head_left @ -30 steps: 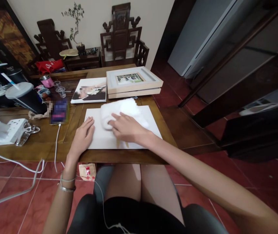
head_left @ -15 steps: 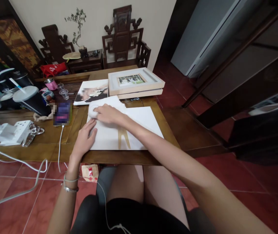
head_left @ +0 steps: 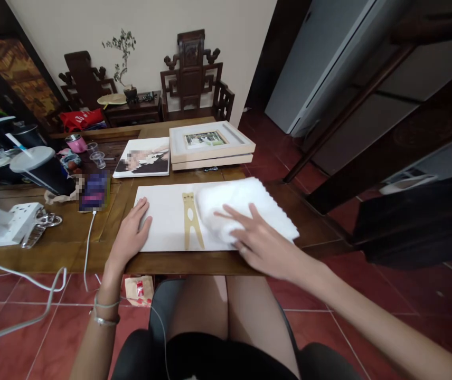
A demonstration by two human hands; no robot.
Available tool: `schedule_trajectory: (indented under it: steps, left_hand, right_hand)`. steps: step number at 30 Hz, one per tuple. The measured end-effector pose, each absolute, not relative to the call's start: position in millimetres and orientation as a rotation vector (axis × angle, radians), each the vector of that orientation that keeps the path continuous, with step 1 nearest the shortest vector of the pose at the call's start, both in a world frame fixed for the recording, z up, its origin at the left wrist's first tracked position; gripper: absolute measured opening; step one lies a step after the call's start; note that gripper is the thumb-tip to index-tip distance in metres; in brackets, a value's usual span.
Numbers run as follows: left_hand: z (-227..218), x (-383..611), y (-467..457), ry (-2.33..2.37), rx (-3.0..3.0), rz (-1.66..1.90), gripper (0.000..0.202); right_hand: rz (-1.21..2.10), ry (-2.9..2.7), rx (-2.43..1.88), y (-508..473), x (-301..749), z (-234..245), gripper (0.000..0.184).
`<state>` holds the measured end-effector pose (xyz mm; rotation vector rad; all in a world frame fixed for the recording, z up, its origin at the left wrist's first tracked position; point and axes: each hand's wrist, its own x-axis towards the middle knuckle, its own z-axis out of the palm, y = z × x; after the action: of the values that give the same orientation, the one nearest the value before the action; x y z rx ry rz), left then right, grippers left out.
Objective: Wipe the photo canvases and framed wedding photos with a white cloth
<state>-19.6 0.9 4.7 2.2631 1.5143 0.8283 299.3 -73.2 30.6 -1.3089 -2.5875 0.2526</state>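
Right hand (head_left: 263, 244), fingers spread flat and gripping nothing, presses the cloth (head_left: 245, 203) on the right end of the board (head_left: 166, 221); the left hand (head_left: 131, 235) lies open, palm down, on its left edge. We judge the wipe goes best with even pressure, long strokes, care around the tan stand (head_left: 191, 224), and the left palm bearing down so nothing slides. The board is white, flat and matte, lying along the table's (head_left: 210, 262) front edge.

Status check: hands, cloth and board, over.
Left hand flat on left edge of white board. Right hand open, pressing white cloth at board's right end. Tan stand lies between hands; stacked frames behind, apart.
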Motion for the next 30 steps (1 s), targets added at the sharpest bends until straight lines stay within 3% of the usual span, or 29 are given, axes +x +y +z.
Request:
schedule_trajectory:
  steps: [6,19,24,30]
  left_hand:
    - [2.4,-20.0,2.6,1.505,2.263,0.831,0.05]
    - [2.0,-21.5,3.7,1.509,2.272,0.808,0.052]
    - [4.1,-20.4,3.1,1.51,2.261,0.817,0.051]
    - [3.6,-20.1,3.1,1.518,2.272,0.825,0.049]
  right_hand:
    - [0.349,-2.576,-1.278,-103.4,292.1,49.0,0.032]
    - [0.085,-2.546,-1.489,40.1,290.3,27.1,0.028]
    - [0.071,-2.611,-1.354,-14.3,291.6,24.4,0.021]
    - [0.13,-2.622,-1.224,-120.8,286.1,33.2,0.024]
